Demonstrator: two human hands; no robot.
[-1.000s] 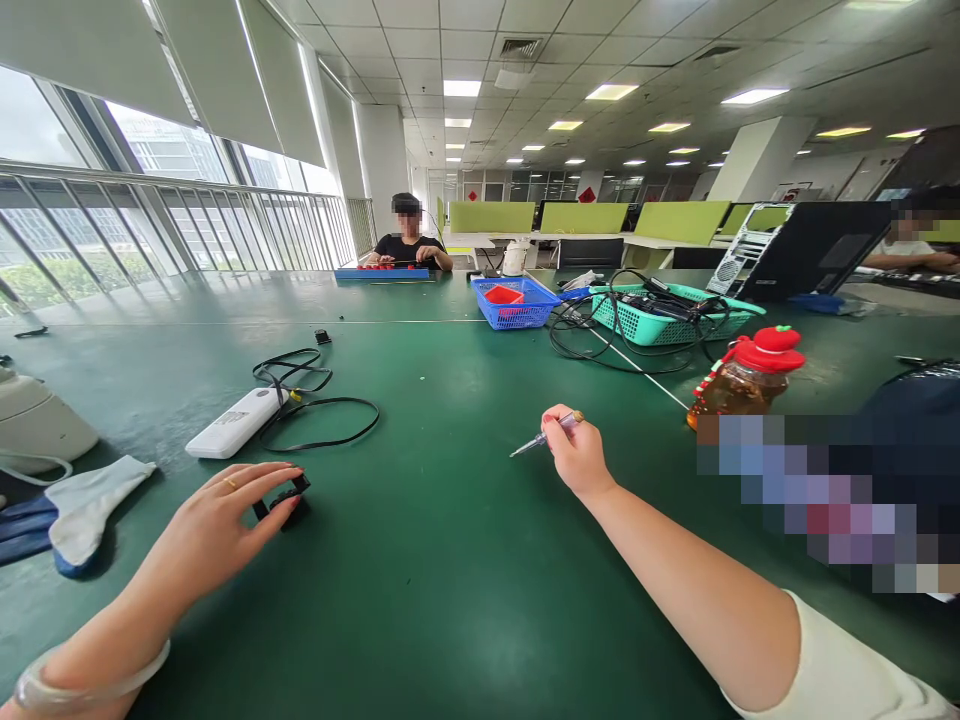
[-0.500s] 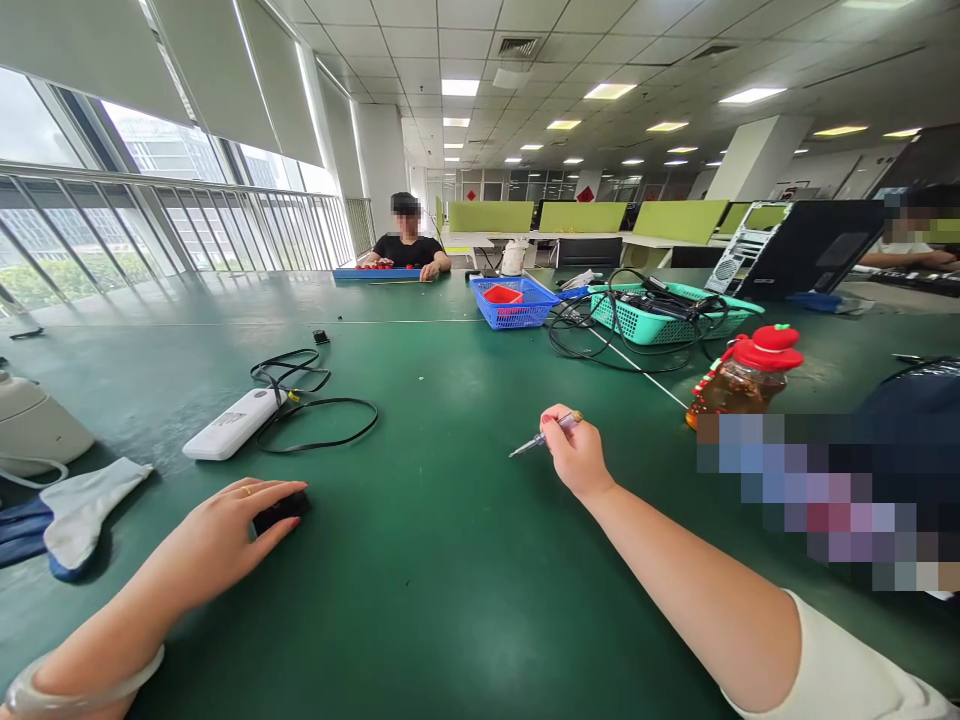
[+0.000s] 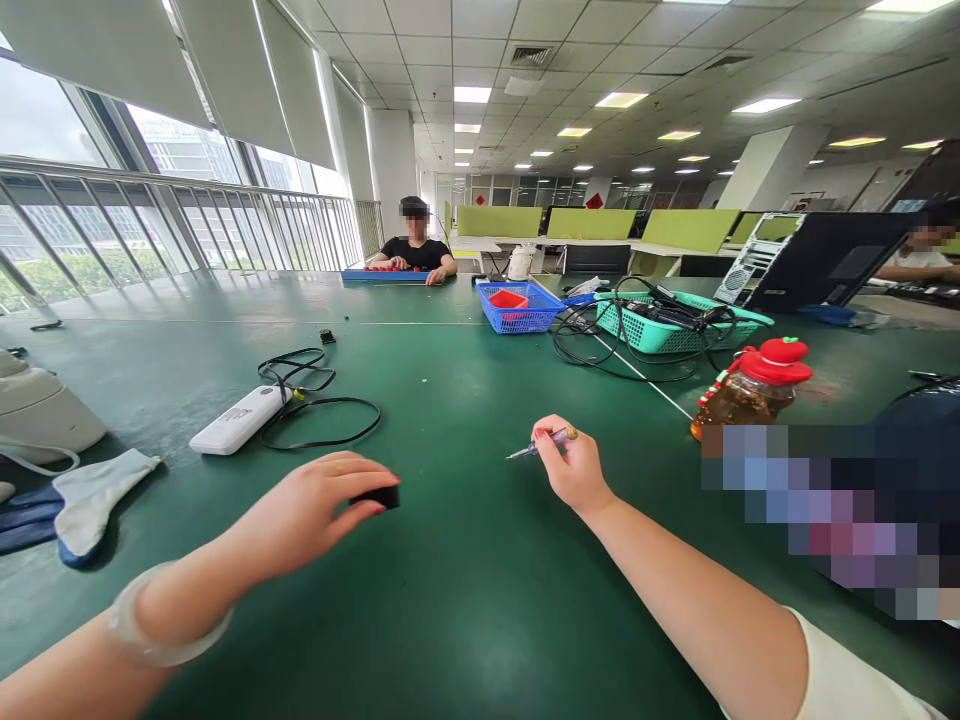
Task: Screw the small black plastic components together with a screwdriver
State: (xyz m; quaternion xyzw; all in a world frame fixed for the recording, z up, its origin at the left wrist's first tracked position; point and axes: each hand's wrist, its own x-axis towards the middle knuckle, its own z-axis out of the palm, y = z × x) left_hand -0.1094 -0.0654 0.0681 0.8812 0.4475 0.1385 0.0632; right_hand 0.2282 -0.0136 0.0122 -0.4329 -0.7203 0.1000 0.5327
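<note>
green and glossy, the surface (image 3: 480, 600) ran from the near edge of the view far back into a bright office, with windows (image 3: 180, 140) and a metal railing (image 3: 300, 220) along the left and lime partitions (image 3: 499, 220) behind.

the left hand (image 3: 319, 505) reached in over the left half of the surface, its grip narrow, thumb and fingers closed about a small black block (image 3: 386, 495). the block poked out past the fingertips, left of the middle of the view; whether it touched the surface could not be told. a pale bangle (image 3: 139, 620) circled the wrist.

the right hand (image 3: 576, 472), right of the middle, held a slim screwdriver (image 3: 562, 436) with a clear, purplish handle, pinched between thumb and fingers. its thin tip pointed left, toward the block but well apart from it.

beyond the left hand lay a white power bank (image 3: 240, 420), with a black cable (image 3: 346, 400) looped beside it, and a white and blue glove (image 3: 94, 500) lay near the left edge. farther back, a blue basket (image 3: 517, 320) held a red tray (image 3: 508, 299), just beside a teal basket (image 3: 637, 330) heaped with dark cords. a red-lidded bottle (image 3: 746, 398) stood on the right. across the surface, a person (image 3: 411, 253) in black sat at a long blue tray (image 3: 390, 276).
</note>
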